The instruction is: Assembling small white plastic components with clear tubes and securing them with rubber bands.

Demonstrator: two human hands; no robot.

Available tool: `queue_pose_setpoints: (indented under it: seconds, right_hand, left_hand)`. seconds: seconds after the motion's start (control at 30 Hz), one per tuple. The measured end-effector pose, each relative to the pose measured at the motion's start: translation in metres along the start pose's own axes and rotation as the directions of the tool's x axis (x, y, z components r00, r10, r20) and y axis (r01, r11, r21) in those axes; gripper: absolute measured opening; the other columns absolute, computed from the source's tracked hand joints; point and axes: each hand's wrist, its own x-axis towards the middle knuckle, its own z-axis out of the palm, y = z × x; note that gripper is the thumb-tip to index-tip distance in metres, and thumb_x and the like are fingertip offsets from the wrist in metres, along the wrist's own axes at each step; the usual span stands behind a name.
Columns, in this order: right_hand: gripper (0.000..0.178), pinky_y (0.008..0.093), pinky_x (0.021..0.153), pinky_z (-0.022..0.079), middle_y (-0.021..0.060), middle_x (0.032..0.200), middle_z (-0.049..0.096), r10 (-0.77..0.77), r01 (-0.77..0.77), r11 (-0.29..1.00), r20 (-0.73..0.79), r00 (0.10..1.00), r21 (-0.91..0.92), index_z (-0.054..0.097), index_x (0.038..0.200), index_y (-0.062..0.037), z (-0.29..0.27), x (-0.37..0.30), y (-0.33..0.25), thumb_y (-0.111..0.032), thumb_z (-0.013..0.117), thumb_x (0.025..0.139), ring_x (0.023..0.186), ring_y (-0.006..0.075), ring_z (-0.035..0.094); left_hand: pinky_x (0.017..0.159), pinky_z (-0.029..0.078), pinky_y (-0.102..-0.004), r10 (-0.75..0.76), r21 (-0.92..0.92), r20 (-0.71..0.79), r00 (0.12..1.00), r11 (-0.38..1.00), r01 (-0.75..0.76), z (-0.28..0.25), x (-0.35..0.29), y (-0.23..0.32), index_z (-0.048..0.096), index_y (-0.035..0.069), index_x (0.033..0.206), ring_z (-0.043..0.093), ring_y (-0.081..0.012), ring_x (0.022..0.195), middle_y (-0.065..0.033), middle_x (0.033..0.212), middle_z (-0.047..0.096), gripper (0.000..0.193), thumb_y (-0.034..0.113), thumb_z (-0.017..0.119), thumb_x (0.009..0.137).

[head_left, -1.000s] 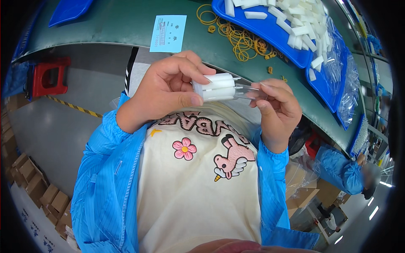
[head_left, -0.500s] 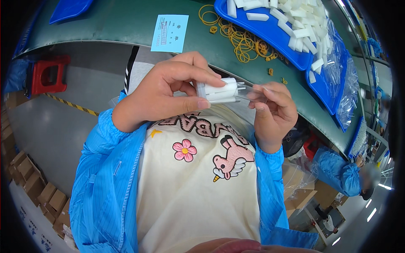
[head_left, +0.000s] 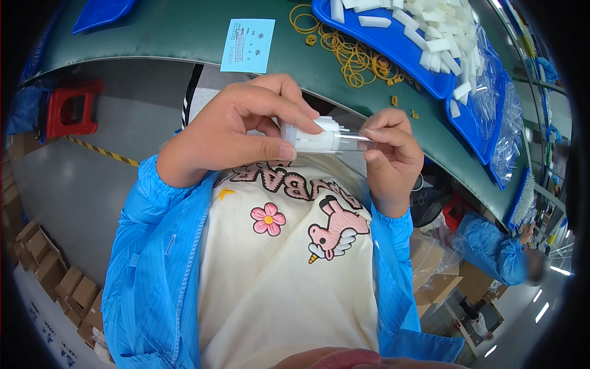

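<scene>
My left hand (head_left: 239,132) grips a stack of small white plastic parts (head_left: 312,136) between thumb and fingers, held in front of my chest below the table edge. My right hand (head_left: 390,154) pinches a clear plastic sleeve (head_left: 356,142) that sticks out from the right end of the white stack. Both forearms wear blue striped sleeves.
A dark green table (head_left: 184,31) curves above my hands. On it lie a light blue paper slip (head_left: 248,45), a pile of yellow rubber bands (head_left: 353,52) and a blue tray (head_left: 399,43) heaped with white parts. A red stool (head_left: 70,107) stands left. Another person in blue (head_left: 498,249) sits at right.
Both hands with the white stack have shifted slightly lower and left; the right fingers have closed further over the clear sleeve end.
</scene>
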Motion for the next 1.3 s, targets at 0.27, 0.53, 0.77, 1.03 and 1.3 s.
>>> queue_pose_setpoints:
  seconds: [0.27, 0.53, 0.77, 1.03, 1.3]
  right_hand:
    - [0.029, 0.0286, 0.083, 0.045, 0.0111, 0.106, 0.054, -0.023, 0.024, 0.971, 0.005, 1.000, -0.237, 0.065, 0.105, 0.0019, 0.017, 0.003, -0.013, 0.006, 0.071, 0.077, 0.095, 0.0178, 0.054]
    - [0.036, 0.0337, 0.097, 0.042, 0.0205, 0.128, 0.048, -0.200, 0.149, 0.955, -0.189, 0.961, -0.256, 0.060, 0.110, 0.0009, 0.040, 0.004, -0.008, 0.012, 0.069, 0.077, 0.117, 0.0252, 0.051]
    - [0.037, 0.0368, 0.102, 0.040, 0.0260, 0.140, 0.039, -0.151, 0.147, 0.987, -0.081, 0.985, -0.059, 0.058, 0.107, -0.0013, 0.054, 0.008, -0.005, 0.010, 0.072, 0.074, 0.131, 0.0309, 0.042]
    - [0.041, 0.0332, 0.092, 0.046, 0.0159, 0.125, 0.059, -0.115, 0.090, 0.988, -0.203, 0.972, -0.127, 0.063, 0.115, -0.0015, 0.033, 0.020, -0.020, -0.004, 0.073, 0.075, 0.110, 0.0252, 0.060]
    - [0.022, 0.0350, 0.074, 0.051, 0.0120, 0.098, 0.069, -0.447, -0.364, 0.092, -0.365, 0.817, -0.927, 0.069, 0.101, -0.0056, -0.176, 0.024, -0.095, -0.009, 0.068, 0.080, 0.084, 0.0256, 0.065]
  left_hand:
    - [0.084, 0.051, -0.0281, 0.078, -0.073, -0.023, 0.997, 0.994, -0.080, 0.008, 0.002, -0.023, 0.069, 0.002, 0.108, 0.056, -0.0175, 0.103, -0.0094, 0.113, 0.053, 0.034, 0.007, 0.076, 0.075]
    - [0.091, 0.047, -0.0299, 0.306, -0.301, -0.138, 0.942, 0.893, -0.335, 0.016, 0.006, -0.043, 0.070, 0.002, 0.099, 0.055, -0.0165, 0.103, -0.0085, 0.109, 0.054, 0.031, 0.003, 0.081, 0.070]
    - [0.083, 0.044, -0.0280, 0.426, -0.162, -0.149, 0.893, 0.880, -0.447, 0.013, 0.007, -0.051, 0.071, 0.005, 0.090, 0.052, -0.0155, 0.096, -0.0075, 0.105, 0.057, 0.035, 0.016, 0.088, 0.062]
    - [0.084, 0.043, -0.0321, 0.386, -0.078, -0.244, 0.890, 0.907, -0.414, 0.006, 0.004, -0.057, 0.064, 0.013, 0.102, 0.052, -0.0202, 0.101, -0.0093, 0.113, 0.058, 0.040, 0.028, 0.084, 0.071]
    - [0.077, 0.052, -0.0278, 0.117, -0.373, -0.419, 0.900, 0.882, -0.288, -0.004, -0.011, -0.044, 0.047, 0.012, 0.134, 0.055, -0.0237, 0.115, -0.0198, 0.142, 0.042, 0.056, 0.017, 0.072, 0.083]
